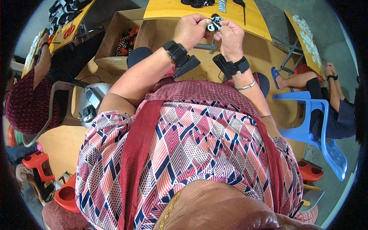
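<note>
Over the near edge of a yellow table, my left hand (191,31) and my right hand (232,38) meet at a small black-and-white striped knitted piece (215,24). The left thumb and fingers pinch its left side, while my right fingers close on its right side. Part of the piece is covered by the fingers, so its full shape cannot be made out. Black straps with dark blocks sit on both wrists, and a silver bangle rings the right forearm.
On the yellow table (165,9) lie a black pile (197,3) and a striped strip (222,5). A cardboard box (111,19) with orange-and-black knitted pieces (127,41) stands left. People sit on both sides; a blue chair (306,115) is at right. Red-handled scissors (69,31) lie far left.
</note>
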Available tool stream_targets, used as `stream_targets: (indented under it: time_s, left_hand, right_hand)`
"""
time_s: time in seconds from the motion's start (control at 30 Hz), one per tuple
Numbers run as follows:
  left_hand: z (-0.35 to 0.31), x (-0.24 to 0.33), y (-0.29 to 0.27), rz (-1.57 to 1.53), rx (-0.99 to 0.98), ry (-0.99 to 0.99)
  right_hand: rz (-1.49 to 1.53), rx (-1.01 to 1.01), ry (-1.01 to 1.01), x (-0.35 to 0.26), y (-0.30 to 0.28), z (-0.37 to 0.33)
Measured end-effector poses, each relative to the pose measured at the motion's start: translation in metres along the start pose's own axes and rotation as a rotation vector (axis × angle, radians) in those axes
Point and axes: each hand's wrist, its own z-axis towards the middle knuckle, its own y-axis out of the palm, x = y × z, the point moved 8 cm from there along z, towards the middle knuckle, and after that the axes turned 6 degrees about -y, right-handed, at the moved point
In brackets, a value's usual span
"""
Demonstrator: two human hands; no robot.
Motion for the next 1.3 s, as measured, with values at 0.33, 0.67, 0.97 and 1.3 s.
stream_targets:
  time_s: [0.33, 0.67, 0.97, 1.3]
  left_hand:
    - [-0.012, 0.031, 0.000, 0.050, -0.035, 0.233]
    - [0.006, 0.018, 0.013, -0.285, -0.198, -0.025]
    - [-0.009, 0.007, 0.021, -0.094, -0.443, -0.028]
    - [0.002, 0.001, -0.021, -0.167, -0.262, -0.131]
  right_hand:
    - [0.286, -0.389, 0.276, -0.026, 0.028, -0.020]
    - [0.284, -0.382, 0.146, -0.018, 0.011, -0.005]
    - [0.006, -0.173, 0.225, 0.006, 0.002, 0.000]
    - [0.182, -0.186, 0.283, 0.015, 0.044, -0.012]
